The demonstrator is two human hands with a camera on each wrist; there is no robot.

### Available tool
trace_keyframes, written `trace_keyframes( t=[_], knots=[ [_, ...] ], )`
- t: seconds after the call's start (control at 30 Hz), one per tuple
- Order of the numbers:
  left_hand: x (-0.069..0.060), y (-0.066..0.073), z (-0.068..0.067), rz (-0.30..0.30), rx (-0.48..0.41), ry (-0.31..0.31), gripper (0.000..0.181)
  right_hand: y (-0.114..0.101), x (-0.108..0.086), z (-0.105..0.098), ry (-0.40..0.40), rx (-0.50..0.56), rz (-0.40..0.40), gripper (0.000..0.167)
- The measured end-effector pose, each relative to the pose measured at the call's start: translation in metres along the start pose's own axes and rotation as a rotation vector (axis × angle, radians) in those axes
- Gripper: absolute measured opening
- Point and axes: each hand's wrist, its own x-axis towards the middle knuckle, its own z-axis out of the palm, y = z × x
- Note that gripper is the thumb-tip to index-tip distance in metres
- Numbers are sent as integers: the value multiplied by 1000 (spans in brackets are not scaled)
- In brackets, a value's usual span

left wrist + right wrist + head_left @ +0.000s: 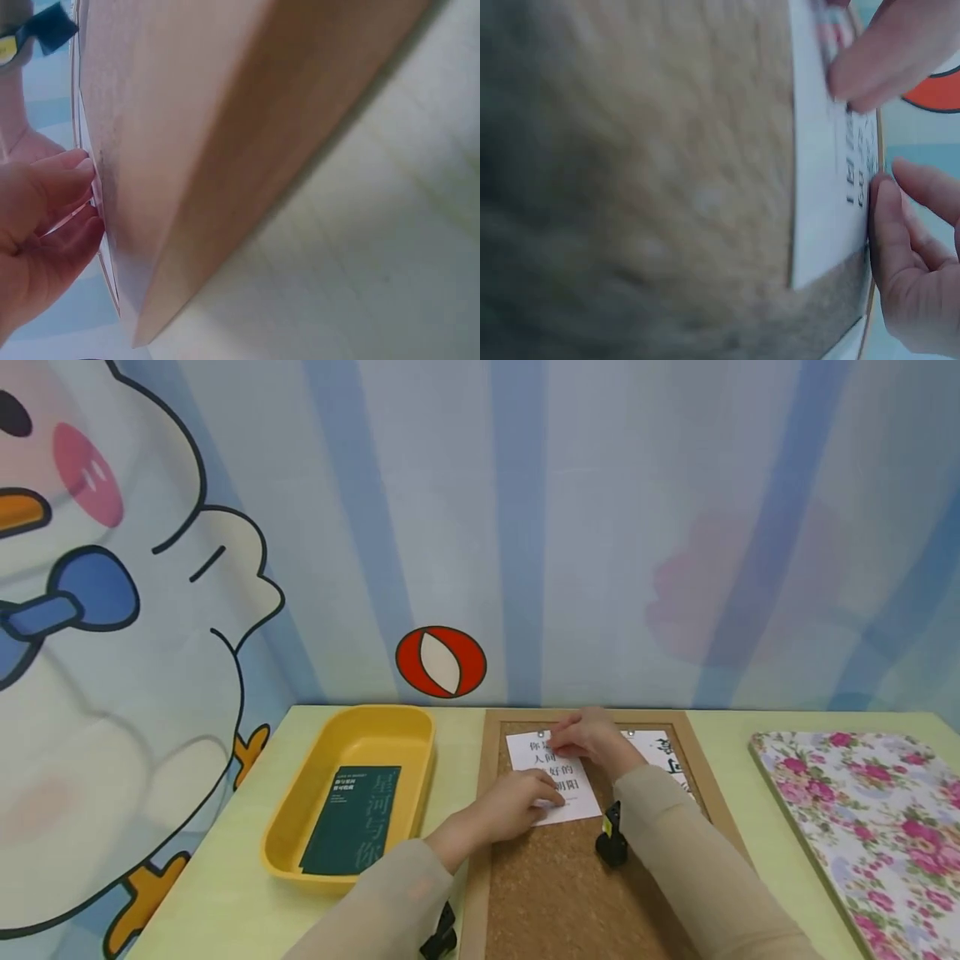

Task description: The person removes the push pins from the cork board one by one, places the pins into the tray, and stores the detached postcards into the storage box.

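A white card [573, 806] printed with black Chinese characters lies on the upper part of a wood-framed corkboard [577, 885]. A small grey fastener sits at its top edge. My left hand [513, 802] touches the card's lower part with its fingertips. Higher up, the fingers of my right hand [592, 739] rest on the card's upper part, covering some characters. The right wrist view shows that hand [919, 262] with fingertips against the board's far side, and the card [817, 202] flat on the cork. A second white card [652, 747] is partly hidden behind my right forearm.
Left of the board stands a yellow tray [423, 777] holding dark green cards [352, 818]. At the right lies a floral-patterned board [862, 810]. Behind the table [225, 860] hangs a striped cartoon backdrop [585, 527].
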Motion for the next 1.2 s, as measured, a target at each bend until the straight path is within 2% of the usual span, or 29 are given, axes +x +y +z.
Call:
trace_keyframes(
  t=[0.1, 0.2, 0.4, 0.47, 0.57, 0.7, 1.0, 1.2],
  knots=[
    [-2, 0, 0, -10, 10, -3, 22, -2, 5, 3, 18, -154, -19, 27],
    [-2, -1, 2, -22, 21, -1, 22, -3, 8, 5, 38, -240, -35, 24],
    [-3, -1, 1, -21, 62, -5, 22, -7, 7, 10, 82, -276, -34, 15],
    [-3, -1, 1, -19, 75, -11, 22, -9, 6, 13, 109, -310, -25, 23],
    [-2, 1, 0, -24, 86, -17, 22, -11, 7, 16, 156, -426, -20, 38],
    [-2, 3, -1, -38, 77, -23, 22, -12, 8, 18, 197, -568, -58, 46],
    [1, 2, 0, -36, 64, -24, 22, -15, 7, 19, 176, -634, -103, 49],
    [1, 1, 2, -49, 64, -32, 22, -12, 8, 19, 153, -609, -94, 46]
  ],
)
